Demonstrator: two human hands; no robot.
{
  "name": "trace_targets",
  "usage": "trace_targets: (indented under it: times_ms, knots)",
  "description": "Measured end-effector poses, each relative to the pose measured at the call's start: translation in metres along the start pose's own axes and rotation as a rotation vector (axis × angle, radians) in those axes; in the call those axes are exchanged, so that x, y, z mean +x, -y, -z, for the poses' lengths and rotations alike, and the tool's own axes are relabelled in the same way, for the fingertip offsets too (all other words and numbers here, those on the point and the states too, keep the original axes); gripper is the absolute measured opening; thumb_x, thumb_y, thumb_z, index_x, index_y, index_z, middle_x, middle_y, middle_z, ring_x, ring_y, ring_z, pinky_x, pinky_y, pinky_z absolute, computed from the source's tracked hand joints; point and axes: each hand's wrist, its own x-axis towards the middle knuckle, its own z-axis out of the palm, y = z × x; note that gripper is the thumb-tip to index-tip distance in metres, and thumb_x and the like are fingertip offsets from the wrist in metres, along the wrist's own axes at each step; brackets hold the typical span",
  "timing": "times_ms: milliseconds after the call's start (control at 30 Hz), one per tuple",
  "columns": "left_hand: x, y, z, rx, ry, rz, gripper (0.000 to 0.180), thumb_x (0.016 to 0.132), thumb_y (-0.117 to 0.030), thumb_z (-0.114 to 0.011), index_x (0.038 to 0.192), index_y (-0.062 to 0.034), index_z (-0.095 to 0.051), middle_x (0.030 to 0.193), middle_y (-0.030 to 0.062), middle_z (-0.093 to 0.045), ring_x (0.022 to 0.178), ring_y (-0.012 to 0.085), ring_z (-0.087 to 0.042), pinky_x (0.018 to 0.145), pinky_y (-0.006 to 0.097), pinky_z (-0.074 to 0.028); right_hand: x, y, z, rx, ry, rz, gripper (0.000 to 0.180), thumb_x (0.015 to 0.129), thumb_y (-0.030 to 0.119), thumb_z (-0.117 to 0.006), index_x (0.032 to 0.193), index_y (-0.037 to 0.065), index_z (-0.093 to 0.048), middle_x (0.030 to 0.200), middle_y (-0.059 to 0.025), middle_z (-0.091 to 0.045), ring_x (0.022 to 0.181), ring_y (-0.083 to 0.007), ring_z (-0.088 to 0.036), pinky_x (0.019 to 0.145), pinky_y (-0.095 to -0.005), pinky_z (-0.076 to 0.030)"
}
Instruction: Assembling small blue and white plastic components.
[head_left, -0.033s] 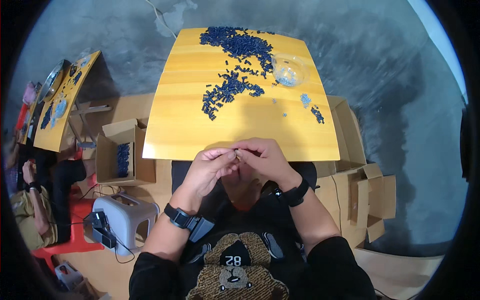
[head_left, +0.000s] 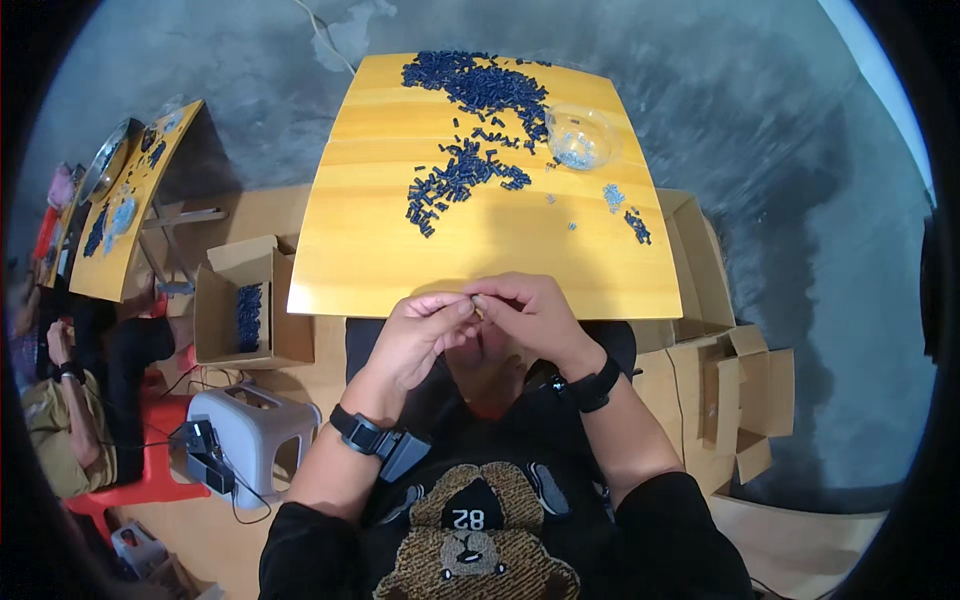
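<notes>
At the near edge of the yellow table (head_left: 400,275), my left hand (head_left: 415,335) and my right hand (head_left: 535,315) meet with thumbs and fingertips pinched together. Something tiny seems to sit between the fingertips; the fingers cover most of it, and I cannot make out its kind. Beyond my hands lies a loose cluster of small dark blue cylindrical pieces (head_left: 460,175). Behind it spreads a larger heap of the same pieces (head_left: 480,88). A clear round bowl (head_left: 600,150) holds small silvery parts. Nearby lie a little pile of silvery parts (head_left: 613,197) and a small group of dark pieces (head_left: 637,227).
Left of the table stand an open cardboard box (head_left: 285,325) with dark pieces inside and a grey stool (head_left: 255,425) carrying a black device with cables. More open cardboard boxes (head_left: 745,395) are at the right. A seated person (head_left: 75,430) is by another table (head_left: 130,220) at far left.
</notes>
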Motion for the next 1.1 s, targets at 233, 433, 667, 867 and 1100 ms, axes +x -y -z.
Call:
trace_targets:
  times_ms: [233, 433, 667, 867, 1100]
  knots:
    - [-0.002, -0.001, -0.002, -0.098, 0.055, -0.032, 0.019, 0.087, -0.013, -0.057, 0.101, -0.0004, -0.061, 0.085, 0.0060, -0.064, 0.073, 0.0113, -0.060, 0.064, 0.020, -0.049, -0.012, 0.011, -0.009, -0.115, -0.188, 0.092, 0.022, 0.080, 0.002, -0.057, 0.101, 0.001, -0.063, 0.080, -0.0064, -0.063, 0.065, -0.0080, -0.056, 0.057, -0.0220, -0.045]
    - [-0.006, -0.002, -0.001, -0.094, 0.020, -0.026, 0.019, 0.087, -0.015, -0.058, 0.100, -0.0012, -0.062, 0.084, 0.0053, -0.064, 0.073, 0.0105, -0.060, 0.065, 0.021, -0.049, -0.016, 0.017, -0.017, -0.380, -0.229, 0.187, 0.028, 0.075, 0.001, -0.064, 0.102, 0.004, -0.063, 0.070, -0.0017, -0.056, 0.057, -0.0067, -0.048, 0.052, -0.0193, -0.039]
    - [-0.010, -0.003, -0.010, -0.048, -0.027, -0.005, 0.020, 0.089, -0.017, -0.055, 0.099, -0.0005, -0.060, 0.083, 0.0049, -0.063, 0.070, 0.0099, -0.059, 0.063, 0.020, -0.049, -0.014, 0.011, -0.021, -0.620, -0.294, 0.378, 0.023, 0.072, 0.010, -0.065, 0.093, 0.005, -0.060, 0.072, -0.0083, -0.058, 0.064, -0.0245, -0.056, 0.057, -0.0330, -0.046]
    - [-0.007, -0.003, -0.005, -0.150, 0.019, 0.033, 0.018, 0.089, -0.020, -0.055, 0.095, -0.0029, -0.061, 0.081, 0.0035, -0.063, 0.071, 0.0104, -0.060, 0.064, 0.021, -0.049, -0.017, 0.014, -0.018, -0.655, -0.299, 0.379, 0.019, 0.073, 0.012, -0.064, 0.091, 0.007, -0.060, 0.072, -0.0082, -0.058, 0.066, -0.0254, -0.057, 0.059, -0.0337, -0.046]
    - [-0.008, -0.006, -0.017, 0.024, -0.023, -0.010, 0.018, 0.087, -0.014, -0.058, 0.095, 0.0007, -0.061, 0.083, 0.0064, -0.064, 0.070, 0.0083, -0.060, 0.064, 0.020, -0.050, -0.020, 0.006, -0.017, -0.561, -0.307, 0.399, 0.019, 0.073, 0.011, -0.063, 0.092, 0.009, -0.061, 0.072, -0.0102, -0.058, 0.069, -0.0282, -0.057, 0.060, -0.0367, -0.046]
